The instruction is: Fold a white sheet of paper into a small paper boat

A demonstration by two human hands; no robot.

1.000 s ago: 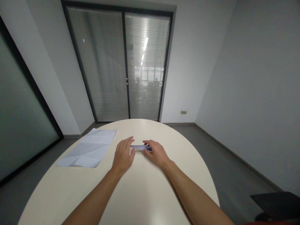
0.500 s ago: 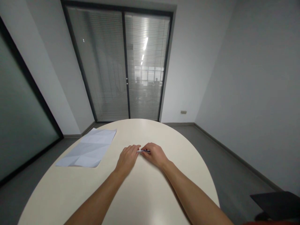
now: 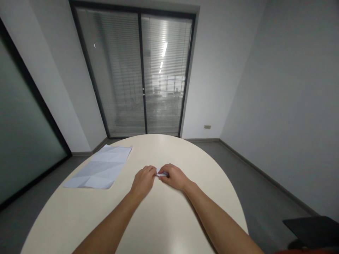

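Observation:
My left hand and my right hand meet near the middle of the cream oval table. Between their fingertips is a small folded piece of pale paper, mostly hidden by the fingers. Both hands curl around it and press it against the tabletop. Off to the left lies a creased white sheet of paper, flat and unfolded, well apart from my hands.
Glass doors with closed blinds stand beyond the table's far edge. A dark glass partition runs along the left. A black chair part shows at the lower right, beside the grey floor.
The hands have drawn together and pulled slightly toward me. The folded paper, earlier a longer strip between them, is now almost wholly covered by the fingers.

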